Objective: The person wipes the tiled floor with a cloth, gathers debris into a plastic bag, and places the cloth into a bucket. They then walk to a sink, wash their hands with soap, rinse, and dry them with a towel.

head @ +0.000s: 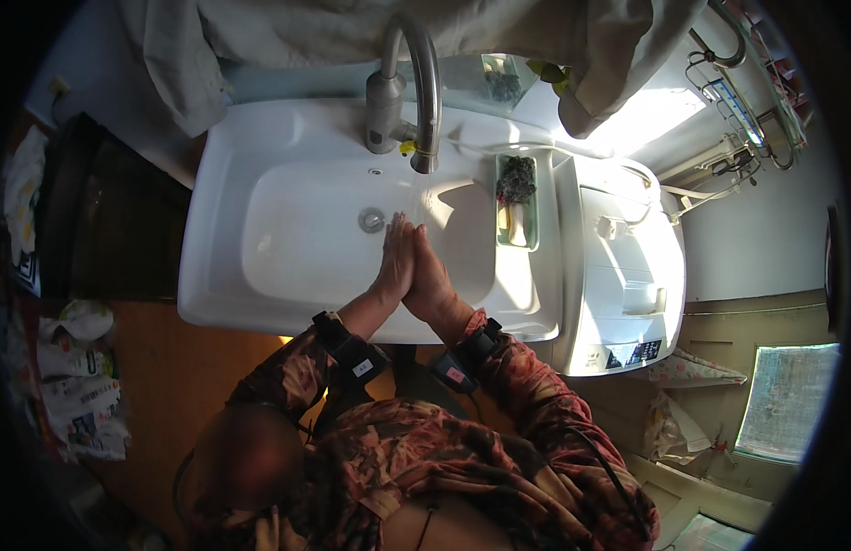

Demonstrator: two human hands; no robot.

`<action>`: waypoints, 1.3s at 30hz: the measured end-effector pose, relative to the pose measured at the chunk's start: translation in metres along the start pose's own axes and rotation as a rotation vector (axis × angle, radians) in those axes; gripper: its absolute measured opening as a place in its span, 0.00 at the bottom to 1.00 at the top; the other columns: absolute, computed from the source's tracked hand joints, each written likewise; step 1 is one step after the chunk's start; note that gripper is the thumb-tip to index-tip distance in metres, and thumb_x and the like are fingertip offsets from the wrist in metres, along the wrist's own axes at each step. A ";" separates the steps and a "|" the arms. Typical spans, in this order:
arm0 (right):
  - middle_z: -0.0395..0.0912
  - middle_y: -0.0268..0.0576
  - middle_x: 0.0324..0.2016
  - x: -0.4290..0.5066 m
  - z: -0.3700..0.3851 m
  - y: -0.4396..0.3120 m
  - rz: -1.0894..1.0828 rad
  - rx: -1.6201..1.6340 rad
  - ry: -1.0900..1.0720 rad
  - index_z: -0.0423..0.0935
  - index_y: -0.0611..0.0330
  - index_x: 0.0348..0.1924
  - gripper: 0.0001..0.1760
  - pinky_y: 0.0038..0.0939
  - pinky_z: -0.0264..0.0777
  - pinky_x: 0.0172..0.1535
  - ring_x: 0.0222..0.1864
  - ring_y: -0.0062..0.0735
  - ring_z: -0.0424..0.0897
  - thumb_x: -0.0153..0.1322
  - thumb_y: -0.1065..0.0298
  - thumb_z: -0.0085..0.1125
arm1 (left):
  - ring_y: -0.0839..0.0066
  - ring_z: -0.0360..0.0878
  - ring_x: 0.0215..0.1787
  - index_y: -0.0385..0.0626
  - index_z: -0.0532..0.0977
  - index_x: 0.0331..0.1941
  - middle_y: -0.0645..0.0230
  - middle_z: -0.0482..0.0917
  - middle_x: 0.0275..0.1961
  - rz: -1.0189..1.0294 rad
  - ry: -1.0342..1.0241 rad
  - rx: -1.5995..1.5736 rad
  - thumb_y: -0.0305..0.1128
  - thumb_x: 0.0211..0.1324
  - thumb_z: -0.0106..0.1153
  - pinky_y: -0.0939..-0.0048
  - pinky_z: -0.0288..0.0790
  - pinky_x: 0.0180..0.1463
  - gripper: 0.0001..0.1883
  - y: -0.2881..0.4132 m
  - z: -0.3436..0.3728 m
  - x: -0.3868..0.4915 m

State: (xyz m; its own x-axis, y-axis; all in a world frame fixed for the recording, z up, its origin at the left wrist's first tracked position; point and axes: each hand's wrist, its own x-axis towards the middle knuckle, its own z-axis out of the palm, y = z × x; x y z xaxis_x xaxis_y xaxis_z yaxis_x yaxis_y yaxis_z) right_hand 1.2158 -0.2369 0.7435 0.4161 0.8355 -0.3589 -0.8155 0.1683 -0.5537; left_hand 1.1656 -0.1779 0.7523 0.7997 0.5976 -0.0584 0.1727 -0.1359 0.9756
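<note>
My left hand [394, 267] and my right hand [429, 277] are pressed palm to palm over the white washbasin [295, 255]. Their fingers are straight and point towards the tap; the palms' inner faces are hidden, and no object shows between them. Above the fingertips, the spout of a brushed-metal gooseneck tap [429, 117] lets down a thin, faint stream of water [423, 196]. Just left of the fingertips lies the round metal drain [372, 220]. Each wrist carries a black strapped device, the left one [356, 358] and the right one [463, 358].
A green tray [533, 231] with a dark scrubber [517, 179] and a pale bar-like thing sits on the basin's right ledge. Beside it stands a white washing machine [625, 255]. Beige cloth [295, 31] hangs behind the tap. Plastic packages [85, 406] lie at left.
</note>
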 end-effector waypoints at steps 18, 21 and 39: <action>0.62 0.39 0.57 0.018 0.007 -0.013 -0.261 -0.204 -0.167 0.55 0.58 0.62 0.27 0.30 0.53 0.60 0.58 0.29 0.61 0.75 0.52 0.31 | 0.74 0.67 0.45 0.41 0.63 0.52 0.64 0.69 0.45 0.292 0.010 -0.079 0.58 0.62 0.32 0.71 0.64 0.51 0.31 0.012 -0.003 0.023; 0.64 0.40 0.54 0.003 0.034 -0.012 -0.291 -0.196 -0.074 0.56 0.59 0.61 0.27 0.29 0.57 0.57 0.55 0.29 0.64 0.75 0.51 0.31 | 0.75 0.69 0.42 0.43 0.66 0.43 0.66 0.71 0.40 -0.110 -0.006 -0.387 0.57 0.63 0.31 0.70 0.67 0.47 0.27 0.029 -0.009 0.025; 0.47 0.61 0.63 0.030 0.005 -0.009 -0.663 -1.328 0.194 0.50 0.70 0.62 0.27 0.37 0.46 0.65 0.66 0.52 0.49 0.73 0.65 0.39 | 0.72 0.57 0.64 0.41 0.56 0.61 0.61 0.61 0.61 -0.496 -0.078 -0.952 0.58 0.61 0.38 0.72 0.53 0.64 0.35 0.046 -0.012 0.008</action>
State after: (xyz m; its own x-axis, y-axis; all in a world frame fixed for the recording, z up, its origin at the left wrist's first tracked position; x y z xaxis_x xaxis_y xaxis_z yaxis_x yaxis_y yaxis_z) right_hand 1.2340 -0.2107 0.7410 0.6869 0.7009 0.1921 0.4438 -0.1952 -0.8746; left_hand 1.1733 -0.1699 0.7989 0.8038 0.3600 -0.4735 -0.0039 0.7992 0.6010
